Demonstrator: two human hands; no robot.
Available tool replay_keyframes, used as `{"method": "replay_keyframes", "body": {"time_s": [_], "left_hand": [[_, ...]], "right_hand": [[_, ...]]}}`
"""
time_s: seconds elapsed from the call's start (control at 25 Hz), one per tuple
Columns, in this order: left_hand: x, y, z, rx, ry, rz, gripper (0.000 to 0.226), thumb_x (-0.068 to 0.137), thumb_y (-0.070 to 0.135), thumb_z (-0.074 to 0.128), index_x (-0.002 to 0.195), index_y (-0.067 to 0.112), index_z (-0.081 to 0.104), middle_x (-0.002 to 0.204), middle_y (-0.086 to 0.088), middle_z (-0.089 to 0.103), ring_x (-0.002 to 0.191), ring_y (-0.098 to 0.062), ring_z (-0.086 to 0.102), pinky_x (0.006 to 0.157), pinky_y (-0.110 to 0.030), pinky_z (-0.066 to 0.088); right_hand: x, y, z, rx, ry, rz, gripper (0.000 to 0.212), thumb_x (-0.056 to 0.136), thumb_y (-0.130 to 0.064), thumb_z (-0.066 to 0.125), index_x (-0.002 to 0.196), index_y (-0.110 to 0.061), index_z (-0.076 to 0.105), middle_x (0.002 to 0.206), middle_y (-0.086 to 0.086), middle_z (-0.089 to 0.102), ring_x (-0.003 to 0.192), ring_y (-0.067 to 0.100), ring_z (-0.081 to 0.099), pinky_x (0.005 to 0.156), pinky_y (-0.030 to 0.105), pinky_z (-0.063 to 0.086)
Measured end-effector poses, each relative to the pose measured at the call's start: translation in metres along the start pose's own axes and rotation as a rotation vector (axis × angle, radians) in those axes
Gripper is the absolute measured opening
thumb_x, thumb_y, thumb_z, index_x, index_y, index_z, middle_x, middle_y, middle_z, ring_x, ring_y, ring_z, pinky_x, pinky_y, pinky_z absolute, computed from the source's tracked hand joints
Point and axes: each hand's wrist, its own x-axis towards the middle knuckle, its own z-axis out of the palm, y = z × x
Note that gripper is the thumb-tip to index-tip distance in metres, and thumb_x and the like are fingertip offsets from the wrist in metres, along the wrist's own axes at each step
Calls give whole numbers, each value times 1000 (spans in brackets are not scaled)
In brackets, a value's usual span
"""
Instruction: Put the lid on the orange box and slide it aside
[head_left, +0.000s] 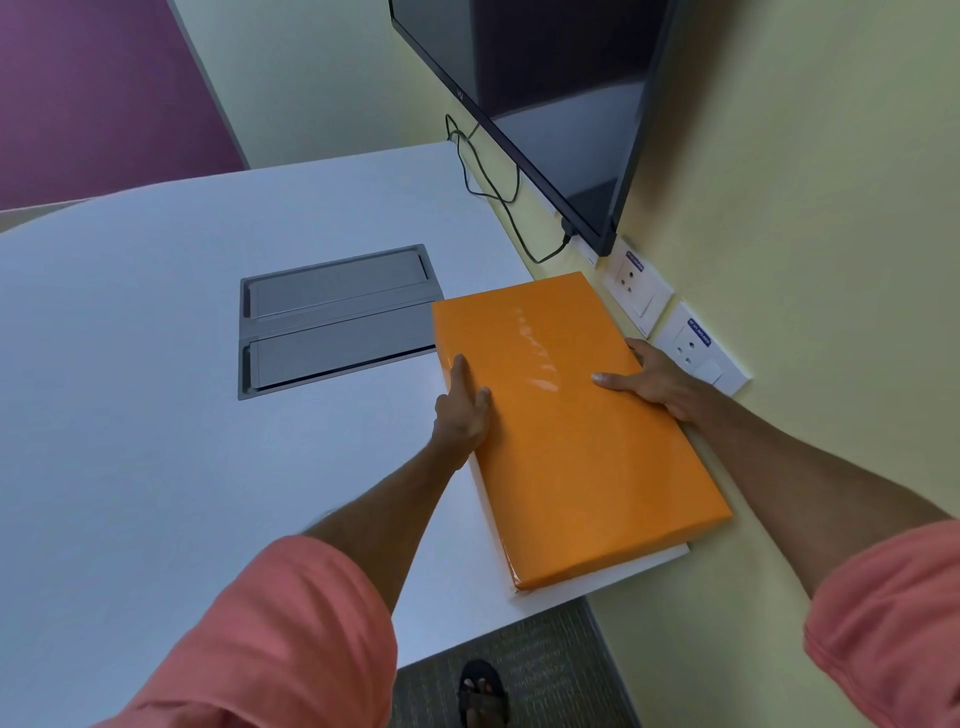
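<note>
A flat orange box (566, 441) with its glossy lid on lies along the right edge of the white table (156, 415), close to the yellow wall. My left hand (462, 410) lies against the box's left side, with the thumb on the lid. My right hand (652, 379) grips the right edge, thumb on top and fingers down the wall side. The near end of the box reaches the table's front corner.
Two grey cable hatches (332, 322) are set into the table left of the box. A black screen (545, 104) hangs on the wall with a cable (498, 182) running down. Two wall sockets (670, 332) sit just right of the box. A sandalled foot (480, 693) stands on the carpet.
</note>
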Motion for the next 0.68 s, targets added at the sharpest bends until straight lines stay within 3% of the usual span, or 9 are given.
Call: {"method": "replay_keyframes", "body": {"time_s": [0.32, 0.44, 0.56, 0.68], "left_hand": [[2, -1, -4, 29, -51, 9, 68, 101, 40, 37, 154, 30, -4, 157, -17, 26, 138, -43, 36, 109, -61, 37], [5, -2, -13, 43, -105, 5, 71, 99, 43, 42, 154, 32, -3, 157, -16, 27, 137, -44, 37, 106, -62, 40], [5, -2, -28, 121, -101, 67, 75, 98, 43, 46, 155, 26, 0, 155, -19, 31, 136, -43, 40, 108, -56, 41], [9, -2, -49, 257, 7, 115, 72, 98, 41, 46, 155, 16, 10, 150, -23, 38, 135, -40, 42, 111, -51, 38]], "right_hand": [[3, 3, -2, -9, -10, -1, 95, 71, -38, 83, 150, -20, 31, 145, 11, 48, 126, 32, 52, 104, 53, 46], [4, 1, -1, -54, 20, -13, 97, 72, -43, 80, 151, -21, 27, 150, 11, 43, 131, 33, 48, 104, 48, 45], [0, -11, 4, -214, 166, -80, 95, 77, -53, 72, 152, -19, 23, 155, 13, 34, 138, 34, 39, 107, 47, 39], [-6, -25, 20, -421, 295, -232, 84, 83, -56, 62, 148, -15, 30, 152, 14, 36, 139, 35, 36, 108, 51, 36]]}}
